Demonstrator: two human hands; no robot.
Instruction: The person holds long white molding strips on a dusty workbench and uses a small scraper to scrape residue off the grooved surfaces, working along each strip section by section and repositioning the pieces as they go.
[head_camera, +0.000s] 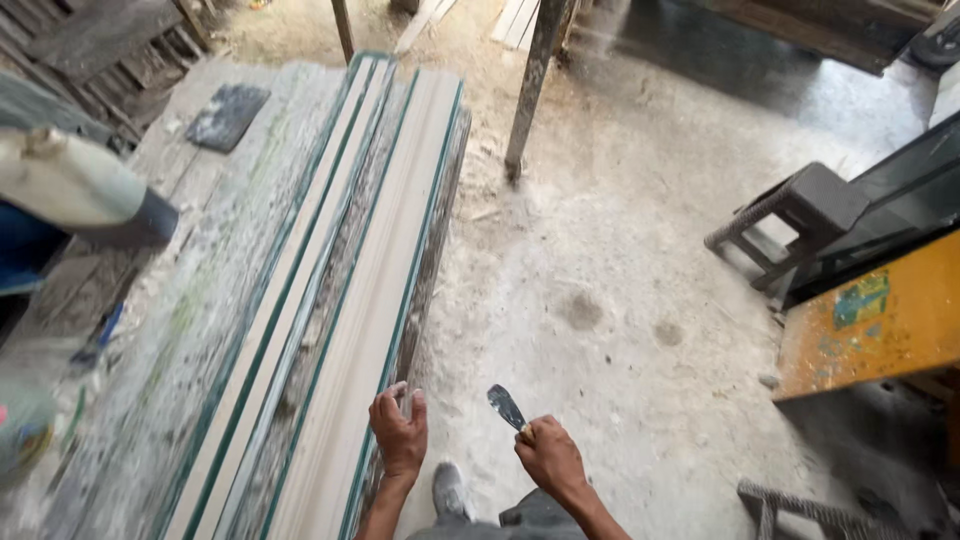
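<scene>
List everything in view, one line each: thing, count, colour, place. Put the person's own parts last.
Long boards: several, pale with green edges, stacked lengthwise on the workbench.
Workbench: one, grey and dusty, left side.
Flat dark slab: one, dark grey, far end of the workbench.
Post: one, weathered wood, standing on the floor beyond the boards.
Stool: one, dark woven, right of centre.
Yellow panel: one, yellow-orange, right edge.
Floor: pale dusty concrete.
Putty knife: one, dark blade, in the right hand.
Shoe: one, grey, bottom centre.
Left hand: grip on the near edge of the boards.
Right hand: closed on the putty knife handle.
</scene>
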